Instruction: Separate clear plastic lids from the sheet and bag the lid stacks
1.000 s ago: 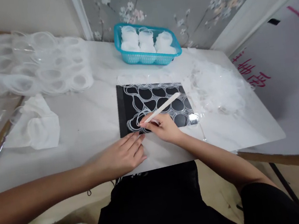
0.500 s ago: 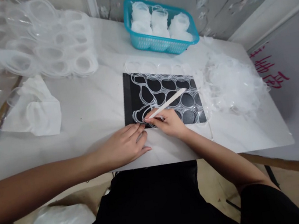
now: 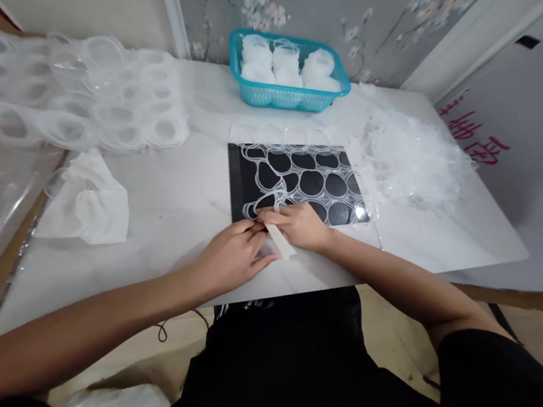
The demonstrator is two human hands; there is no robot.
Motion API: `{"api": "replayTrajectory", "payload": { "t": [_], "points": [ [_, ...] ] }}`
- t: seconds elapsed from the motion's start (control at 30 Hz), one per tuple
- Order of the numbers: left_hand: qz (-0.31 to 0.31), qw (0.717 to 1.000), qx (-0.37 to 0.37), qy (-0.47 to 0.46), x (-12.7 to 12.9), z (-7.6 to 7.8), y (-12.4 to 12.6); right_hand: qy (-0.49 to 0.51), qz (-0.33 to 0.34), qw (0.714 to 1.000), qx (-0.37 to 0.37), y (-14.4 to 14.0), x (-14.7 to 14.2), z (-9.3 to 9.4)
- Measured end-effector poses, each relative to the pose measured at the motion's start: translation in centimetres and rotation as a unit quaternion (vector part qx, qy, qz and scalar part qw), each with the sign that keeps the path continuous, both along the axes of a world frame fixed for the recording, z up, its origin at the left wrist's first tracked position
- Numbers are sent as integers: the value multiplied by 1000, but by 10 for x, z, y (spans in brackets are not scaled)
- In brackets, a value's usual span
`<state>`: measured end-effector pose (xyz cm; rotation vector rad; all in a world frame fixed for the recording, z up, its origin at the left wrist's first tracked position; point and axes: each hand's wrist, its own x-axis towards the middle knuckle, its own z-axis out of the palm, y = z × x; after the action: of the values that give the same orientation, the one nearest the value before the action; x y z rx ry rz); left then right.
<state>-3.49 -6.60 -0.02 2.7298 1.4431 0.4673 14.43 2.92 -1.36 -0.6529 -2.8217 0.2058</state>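
A black board (image 3: 236, 180) lies on the white table, with a clear plastic sheet (image 3: 292, 172) of rounded cut-out holes over most of it. The sheet's left part is lifted and buckled into loose loops. My left hand (image 3: 238, 255) lies palm down at the board's lower left corner, fingers stretched out and thumb apart. Its fingertips meet those of my right hand (image 3: 302, 226), which is closed around a white flat stick (image 3: 281, 241) angled down toward me. Whether my fingertips also pinch the sheet's edge is hidden.
A teal basket (image 3: 294, 96) holding stacked white rounds stands at the back. Stacked sheets with holes (image 3: 118, 117) fill the left rear, near a crumpled white tissue (image 3: 87, 206). A heap of clear plastic scraps (image 3: 411, 157) lies on the right. The table's front edge runs below my wrists.
The white stick has swung from pointing up and right to pointing down toward me in my right hand. My left hand stays at the corner. The camera view has shifted.
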Motion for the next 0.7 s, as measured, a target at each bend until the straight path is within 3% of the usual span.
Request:
{"api": "replayTrajectory", "payload": {
  "t": [0.07, 0.13, 0.2, 0.3, 0.33, 0.4, 0.53, 0.7],
  "points": [
    [21, 999, -23, -19, 0, 0, 1, 44, -19, 999, 10, 18, -8, 6],
    [44, 997, -43, -42, -1, 2, 2, 172, -96, 980, 7, 48, -12, 20],
    [53, 996, -52, -56, -2, 3, 2, 352, -207, 913, 8, 86, -7, 42],
    [51, 996, -47, -54, -6, 3, 2, 564, -301, 769, 1, 133, 20, 80],
    [50, 997, -40, -49, -8, 2, 3, 600, -312, 736, -7, 141, 32, 90],
    [60, 997, -21, -34, -12, 0, 10, 634, -331, 699, -30, 144, 57, 103],
    [106, 994, -34, 10, -12, 3, 48, 669, -349, 650, -90, 124, 89, 101],
    [135, 986, -94, 33, 20, 17, 142, 714, -357, 584, -147, 114, 108, 77]
  ]
}}
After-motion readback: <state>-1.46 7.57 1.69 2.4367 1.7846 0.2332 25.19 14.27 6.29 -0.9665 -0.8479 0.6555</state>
